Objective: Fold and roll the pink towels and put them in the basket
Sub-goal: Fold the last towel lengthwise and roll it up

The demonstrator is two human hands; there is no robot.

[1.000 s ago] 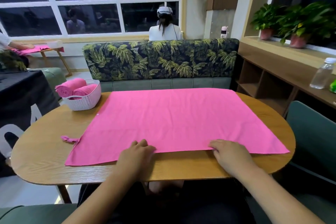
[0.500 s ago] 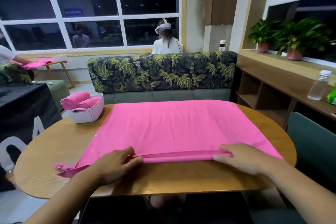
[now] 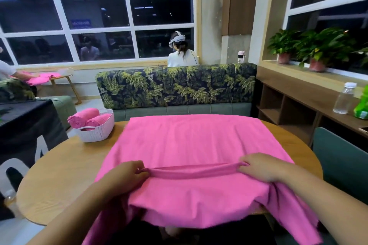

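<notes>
one large pink cloth towel (image 3: 189, 141), spread over an oval wooden tabletop (image 3: 65, 165); far edge near the tabletop's back rim, near edge draped off the front rim toward the lap, right-hand corner hanging lowest.
one narrow raised fold across the towel, running side to side between the two grips.
left grip (image 3: 127, 176): fingers curled, pinching the left end of the fold.
right grip (image 3: 260, 167): fingers curled, pinching the right end of the fold; loose cloth hanging beneath the bare forearm.
one white woven plastic basket (image 3: 95, 134), on the tabletop's far left part, near the towel's far left corner, well apart from both grips.
two rolled pink towels (image 3: 83, 118) inside the basket, side by side, ends poking over its left rim.
one sofa with dark palm-leaf back (image 3: 179, 85), behind the tabletop.
one person in a white headset (image 3: 181, 51), beyond the sofa, back turned.
one clear plastic bottle with white cap (image 3: 344, 98), upright on the wooden shelf unit at right.
two potted green plants (image 3: 316, 53) on the window ledge.
one teal chair (image 3: 342, 157) at the tabletop's right end.
</notes>
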